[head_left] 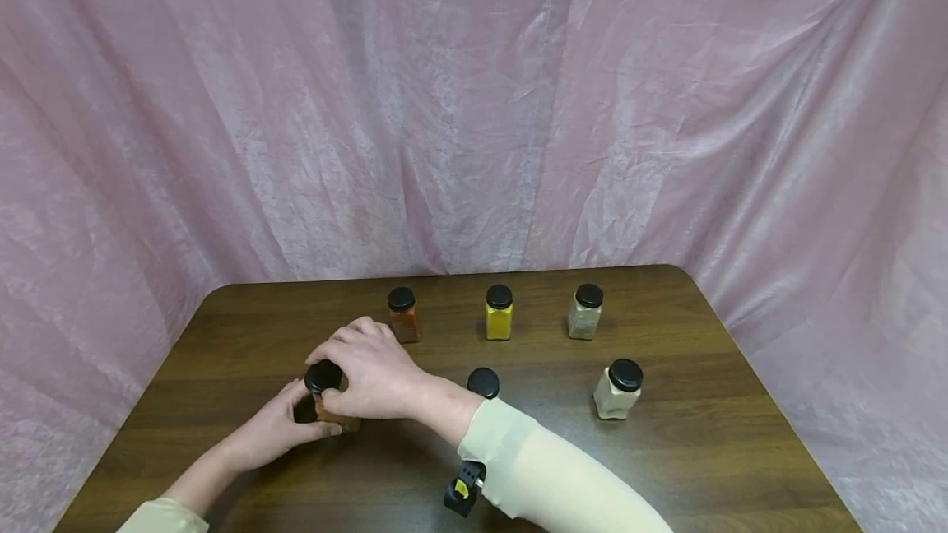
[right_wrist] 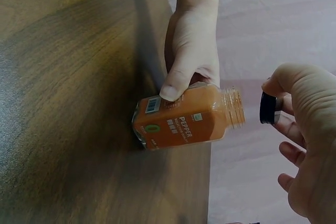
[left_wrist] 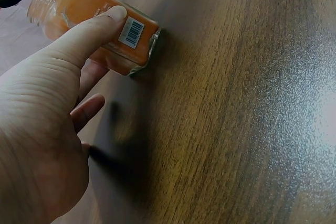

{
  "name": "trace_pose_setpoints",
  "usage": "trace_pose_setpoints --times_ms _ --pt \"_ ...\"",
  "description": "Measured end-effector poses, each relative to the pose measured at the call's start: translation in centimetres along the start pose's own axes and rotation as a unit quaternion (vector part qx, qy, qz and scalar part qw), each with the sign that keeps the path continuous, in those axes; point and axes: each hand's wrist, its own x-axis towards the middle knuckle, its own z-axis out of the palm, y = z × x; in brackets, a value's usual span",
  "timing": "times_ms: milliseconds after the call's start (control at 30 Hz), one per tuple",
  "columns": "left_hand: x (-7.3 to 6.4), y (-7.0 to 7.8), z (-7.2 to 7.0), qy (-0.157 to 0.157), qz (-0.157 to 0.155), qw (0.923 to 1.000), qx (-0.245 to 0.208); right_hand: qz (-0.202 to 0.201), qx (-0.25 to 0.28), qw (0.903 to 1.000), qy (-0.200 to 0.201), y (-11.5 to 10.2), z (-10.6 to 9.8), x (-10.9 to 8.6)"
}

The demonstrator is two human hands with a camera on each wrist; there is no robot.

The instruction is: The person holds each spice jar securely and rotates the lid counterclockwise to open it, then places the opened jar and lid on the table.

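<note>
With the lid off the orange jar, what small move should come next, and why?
Probably bring the black lid onto the threaded neck of the orange jar, though setting it aside could fit too. The right hand pinches the lid close to the open mouth but apart from it, while the left hand holds the jar.

Soft, even light falls on a pink curtain (head_left: 459, 105), its folds catching a pale sheen behind a darker desk (head_left: 704, 459) in the head view. The 2 wrist views run dimmer: in the left, white glare washes out the frame's right edge and shadow pools beside the left hand (left_wrist: 44, 114); in the right, the orange jar's (right_wrist: 202, 116) smallest print blurs.
</note>
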Motion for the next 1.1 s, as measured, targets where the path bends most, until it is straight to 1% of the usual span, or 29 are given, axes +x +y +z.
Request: trace_pose_setpoints --times_ms 100,267,367,500,700,900,1033,1100 --pt "0.0 -0.1 0.0 -0.001 0.002 1.0 -0.003 0.003 0.001 1.0 0.006 0.1 -0.1 -0.2" --pt "0.0 0.0 0.1 0.011 -0.002 0.9999 0.009 0.004 0.008 0.9998 0.016 0.2 -0.6 -0.5" --pt "0.0 0.0 0.2 0.016 -0.008 0.9998 0.013 0.0 0.014 0.9996 0.023 0.3 -0.8 -0.7" --pt "-0.1 0.0 0.2 0.013 -0.018 0.9997 0.011 -0.001 0.023 0.9991 0.036 0.5 -1.2 -1.1" --pt "-0.2 0.0 0.1 0.013 -0.029 0.9994 0.014 0.008 0.039 0.9976 0.057 0.7 -1.7 -1.5" --pt "-0.2 0.1 0.0 0.008 -0.05 0.9986 0.017 0.018 0.054 0.9964 0.062 1.1 -1.9 -1.8" --pt "-0.1 0.1 0.1 0.016 -0.046 0.9986 0.021 0.024 0.061 0.9957 0.065 1.3 -2.0 -2.0" --pt "-0.1 0.0 0.1 0.023 -0.035 0.9988 0.025 0.026 0.063 0.9954 0.067 1.4 -2.0 -2.2"
